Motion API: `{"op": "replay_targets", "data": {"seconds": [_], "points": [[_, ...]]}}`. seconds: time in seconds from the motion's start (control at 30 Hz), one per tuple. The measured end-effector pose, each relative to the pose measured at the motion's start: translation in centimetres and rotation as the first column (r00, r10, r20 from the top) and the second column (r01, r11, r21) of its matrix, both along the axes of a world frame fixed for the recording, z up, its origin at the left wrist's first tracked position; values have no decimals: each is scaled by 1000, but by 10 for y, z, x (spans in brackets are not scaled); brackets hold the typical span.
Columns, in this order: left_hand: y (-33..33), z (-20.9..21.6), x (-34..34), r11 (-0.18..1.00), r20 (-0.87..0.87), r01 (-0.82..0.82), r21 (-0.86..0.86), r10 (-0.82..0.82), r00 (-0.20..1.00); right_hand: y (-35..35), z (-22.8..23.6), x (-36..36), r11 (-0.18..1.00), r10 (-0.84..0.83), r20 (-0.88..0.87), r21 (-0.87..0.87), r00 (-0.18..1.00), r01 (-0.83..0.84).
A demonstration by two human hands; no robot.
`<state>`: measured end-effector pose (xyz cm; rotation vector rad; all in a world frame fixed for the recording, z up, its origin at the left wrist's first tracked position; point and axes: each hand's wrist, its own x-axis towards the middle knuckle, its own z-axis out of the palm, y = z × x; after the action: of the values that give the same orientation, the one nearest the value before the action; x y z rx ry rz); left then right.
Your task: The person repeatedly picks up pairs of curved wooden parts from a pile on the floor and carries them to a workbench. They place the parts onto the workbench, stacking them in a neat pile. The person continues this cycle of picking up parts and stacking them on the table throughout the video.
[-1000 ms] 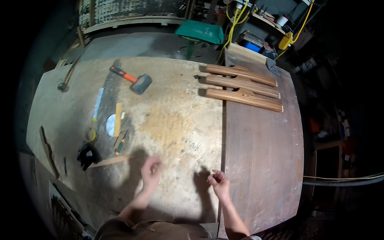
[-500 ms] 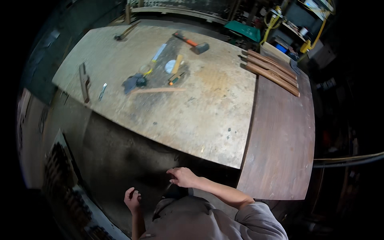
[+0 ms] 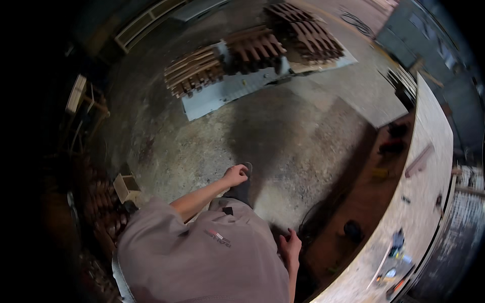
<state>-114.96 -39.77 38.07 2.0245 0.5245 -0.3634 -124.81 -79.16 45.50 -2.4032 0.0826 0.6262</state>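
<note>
My left hand [image 3: 236, 174] hangs in front of my body over the concrete floor, its fingers loosely bent with a gap between them and the thumb. Nothing shows in it. Lower down, to the right of my shirt, is my right hand [image 3: 290, 247], empty, with fingers apart. It is the hand nearer the pale workbench [image 3: 427, 202], but touches nothing there. On that bench lie a brown piece of wood [image 3: 419, 160], a dark tool or cloth [image 3: 397, 242] and an orange-handled hammer [image 3: 399, 287].
Stacks of shaped brown wooden parts [image 3: 255, 48] lie on pale sheets [image 3: 212, 101] on the floor ahead. A small wooden box [image 3: 126, 188] and more brown parts [image 3: 96, 197] are at my left. A reddish-brown lower shelf [image 3: 348, 222] under the bench holds dark objects.
My view has swung left, away from the bench, toward the floor and the stacks. The bench has shifted from in front to the right side. Both hands remain free of objects.
</note>
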Motion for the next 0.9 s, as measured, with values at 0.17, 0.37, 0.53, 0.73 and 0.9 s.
{"op": "replay_targets", "data": {"seconds": [0.17,0.37,0.53,0.73,0.9], "points": [[119,-27,34,981,-202,-151,122,174,964,67,-8,149,990,107,2,-91,994,-107],[226,-50,147,971,-241,-133,200,181,953,141,-33,302,998,55,45,-47,997,-52],[288,-76,270,951,-174,-116,288,171,970,177,-73,400,990,139,25,-3,990,-139],[345,-114,354,930,-235,-197,309,276,932,225,-100,576,936,351,113,-73,930,-344],[387,-88,430,911,-463,-127,392,315,828,300,-92,748,920,390,49,-50,919,-388]]}}
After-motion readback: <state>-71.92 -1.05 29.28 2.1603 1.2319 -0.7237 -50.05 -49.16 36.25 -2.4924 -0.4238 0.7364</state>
